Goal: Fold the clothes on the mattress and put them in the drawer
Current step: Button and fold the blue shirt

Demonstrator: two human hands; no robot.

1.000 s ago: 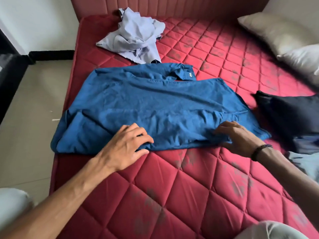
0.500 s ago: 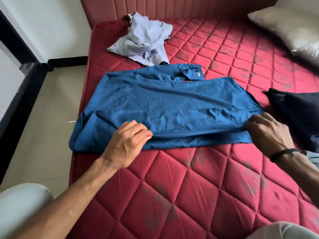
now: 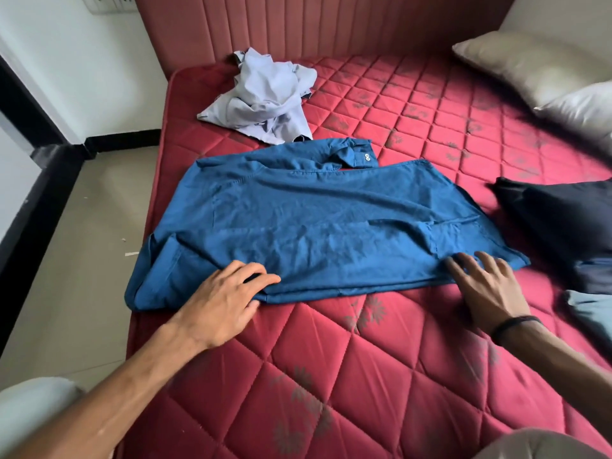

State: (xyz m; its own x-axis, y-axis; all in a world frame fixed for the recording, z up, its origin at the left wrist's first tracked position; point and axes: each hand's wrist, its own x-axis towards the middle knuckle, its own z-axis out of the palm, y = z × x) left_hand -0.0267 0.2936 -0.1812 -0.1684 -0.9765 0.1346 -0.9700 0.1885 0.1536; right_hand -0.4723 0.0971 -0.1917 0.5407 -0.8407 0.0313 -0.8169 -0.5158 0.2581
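Observation:
A blue shirt (image 3: 314, 220) lies spread and partly folded across the red quilted mattress (image 3: 364, 376), collar toward the headboard. My left hand (image 3: 225, 296) is at its near left edge, fingers bent over the cloth and thumb at the hem, pinching it. At the near right corner my right hand (image 3: 486, 286) lies flat with its fingers spread on the cloth. A crumpled pale lilac garment (image 3: 265, 97) sits behind the shirt. To the right lies a dark navy garment (image 3: 563, 220), and a light blue one (image 3: 592, 309) shows at the right edge.
Two pillows, a beige pillow (image 3: 530, 64) and a white pillow (image 3: 583, 107), lie at the back right against the padded headboard (image 3: 331, 24). The mattress's left edge drops to a tiled floor (image 3: 92, 243). No drawer is in view.
My right hand has let go of the shirt's right corner and now lies flat with spread fingers. My left hand's fingers have stretched out further over the near edge. The view has tilted up.

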